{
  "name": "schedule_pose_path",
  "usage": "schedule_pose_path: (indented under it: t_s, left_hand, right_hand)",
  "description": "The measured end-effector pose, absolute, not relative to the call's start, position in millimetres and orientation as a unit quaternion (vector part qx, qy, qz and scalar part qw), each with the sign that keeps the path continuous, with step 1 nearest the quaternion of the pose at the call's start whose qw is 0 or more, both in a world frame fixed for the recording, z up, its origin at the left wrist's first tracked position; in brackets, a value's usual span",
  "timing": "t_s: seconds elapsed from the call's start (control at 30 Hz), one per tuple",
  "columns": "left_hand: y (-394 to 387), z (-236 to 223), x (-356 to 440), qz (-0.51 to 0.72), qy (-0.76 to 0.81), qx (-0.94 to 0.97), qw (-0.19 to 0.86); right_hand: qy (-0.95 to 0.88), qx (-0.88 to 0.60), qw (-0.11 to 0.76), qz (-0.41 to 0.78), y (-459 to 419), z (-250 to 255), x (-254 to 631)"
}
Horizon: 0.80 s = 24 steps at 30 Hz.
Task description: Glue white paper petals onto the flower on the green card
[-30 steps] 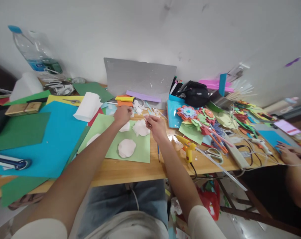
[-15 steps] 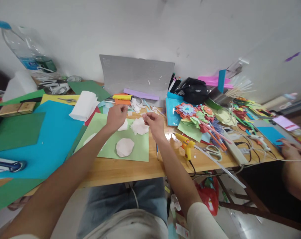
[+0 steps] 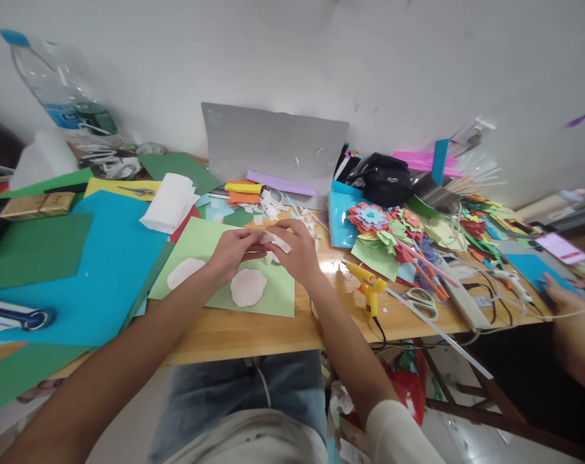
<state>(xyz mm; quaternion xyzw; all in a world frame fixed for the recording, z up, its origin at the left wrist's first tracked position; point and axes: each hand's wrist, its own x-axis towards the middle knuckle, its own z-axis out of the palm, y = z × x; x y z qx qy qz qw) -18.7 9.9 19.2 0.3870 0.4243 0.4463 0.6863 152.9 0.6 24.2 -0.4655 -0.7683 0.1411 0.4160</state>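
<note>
Left hand (image 3: pixel 234 250) and right hand (image 3: pixel 299 252) pinch white piece (image 3: pixel 277 241) above far right of light-green sheet (image 3: pixel 281 298); grip masks part. White disc (image 3: pixel 183 273) at left partly behind forearm (image 3: pixel 164 325). Co-worker's hand (image 3: pixel 565 300) at right blurred.

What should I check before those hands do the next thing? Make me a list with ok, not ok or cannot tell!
1. White paper held: ok, it is between the left hand and the right hand.
2. Whole white paper easy to see: not ok, fingers cover part of it.
3. Green sheet on the table, below the hands: ok.
4. Scissors apart from the hands: ok, they lie off to the right.
5. Yellow glue gun cool: cannot tell, heat does not show.
6. Table tidy past the hands: not ok, paper scraps lie there.
</note>
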Motion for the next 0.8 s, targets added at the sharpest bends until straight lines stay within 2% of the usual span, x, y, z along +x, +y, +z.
schedule_pose_path:
  t_s: [0.13,0.23,0.43,0.6,0.8]
  left_hand:
    - [9.0,21.2,-20.3,0.461,0.433,0.406,0.660]
    - [8.0,21.0,-18.5,0.466,0.430,0.410,0.656]
    - [3.8,15.7,-14.3,0.457,0.411,0.376,0.694]
    - [2.2,12.4,-17.3,0.463,0.414,0.391,0.679]
    - [0.8,11.9,-20.2,0.470,0.430,0.394,0.663]
  right_hand:
    - [-0.617,-0.486,0.477,0.395,1.4,25.5,150.2]
    - [-0.510,-0.497,0.500,0.493,0.8,25.4,146.0]
    - [-0.500,-0.514,0.516,0.469,-2.1,22.0,139.6]
    - [-0.502,-0.514,0.516,0.467,-1.9,20.2,137.3]
    - [-0.548,-0.519,0.518,0.401,-1.8,18.4,137.3]
